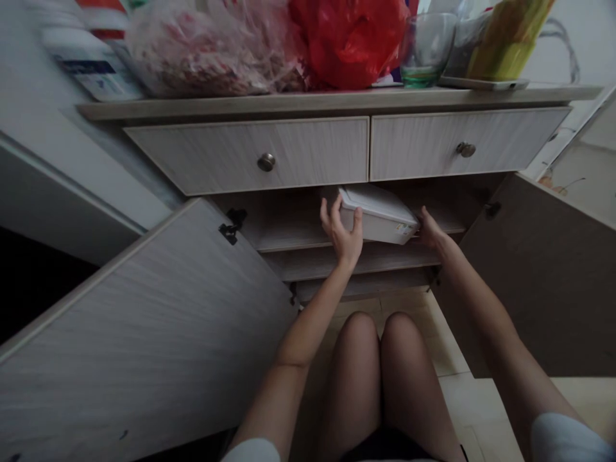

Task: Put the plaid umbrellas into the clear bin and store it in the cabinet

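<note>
A white lidded box (378, 215) with a small coloured label near its right front corner sits tilted at the opening of the cabinet's upper shelf (293, 231). My left hand (344, 231) grips its left front end, thumb on the front face and fingers round the corner. At the box's right end, my right hand (430, 230) holds the corner, some of its fingers hidden behind it. The back of the box reaches under the drawers into shadow.
Both cabinet doors stand open, the left door (158, 333) and the right door (534, 276). Above are two closed drawers with round knobs (266, 162). On the top stand bottles (94, 64), a clear bag (212, 51), a red bag (351, 42) and a glass (426, 51).
</note>
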The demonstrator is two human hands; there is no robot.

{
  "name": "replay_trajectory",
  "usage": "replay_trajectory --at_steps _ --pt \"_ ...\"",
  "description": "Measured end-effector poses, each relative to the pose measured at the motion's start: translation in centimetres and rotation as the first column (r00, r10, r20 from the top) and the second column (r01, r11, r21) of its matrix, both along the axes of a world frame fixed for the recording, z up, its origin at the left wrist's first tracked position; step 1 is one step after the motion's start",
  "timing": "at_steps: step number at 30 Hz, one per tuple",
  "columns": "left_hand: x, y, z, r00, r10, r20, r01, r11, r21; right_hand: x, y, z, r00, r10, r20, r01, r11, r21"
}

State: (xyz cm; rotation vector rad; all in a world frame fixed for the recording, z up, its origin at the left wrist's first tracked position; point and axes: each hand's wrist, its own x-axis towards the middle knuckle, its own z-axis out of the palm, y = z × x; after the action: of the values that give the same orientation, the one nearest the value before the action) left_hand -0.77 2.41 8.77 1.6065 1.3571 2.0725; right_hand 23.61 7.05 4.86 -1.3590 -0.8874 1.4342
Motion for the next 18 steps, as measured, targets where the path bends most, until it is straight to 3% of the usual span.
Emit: replay_trajectory --at_steps 3,5,8,10,14,18 --pt "0.0 -0.2 -0.7 0.994 0.04 0.105 -0.031 0.996 -0.086 0.3 -2.6 0.4 0.996 -0.038 -0.086 0.027 0.991 -0.131" --pt "-0.9 0.2 -1.4 0.987 0.053 0.15 -0.023 0.981 -0.194 0.3 -4.3 0.4 0.989 -0.014 -0.147 -0.005 0.992 -0.124" --pt "-2.8 0.5 -2.1 0.973 -0.01 0.23 0.109 0.901 -0.421 0.4 -6.3 0.0 0.989 -0.012 -0.15 -0.002 0.996 -0.094" --pt "-3.8 0.0 -2.3 0.962 -0.048 0.27 0.18 0.853 -0.489 0.5 -7.1 -0.2 0.991 0.013 -0.135 -0.025 0.996 -0.088" --pt "-4.2 -1.9 -2.0 0.991 -0.053 0.123 0.093 0.934 -0.345 -0.2 -8.0 -0.8 0.98 0.107 -0.171 -0.13 0.982 -0.135" --pt "-3.8 -2.8 -1.1 0.998 0.033 0.044 -0.022 0.974 -0.227 -1.9 -8.5 -1.7 0.982 0.026 -0.185 -0.053 0.988 -0.147"
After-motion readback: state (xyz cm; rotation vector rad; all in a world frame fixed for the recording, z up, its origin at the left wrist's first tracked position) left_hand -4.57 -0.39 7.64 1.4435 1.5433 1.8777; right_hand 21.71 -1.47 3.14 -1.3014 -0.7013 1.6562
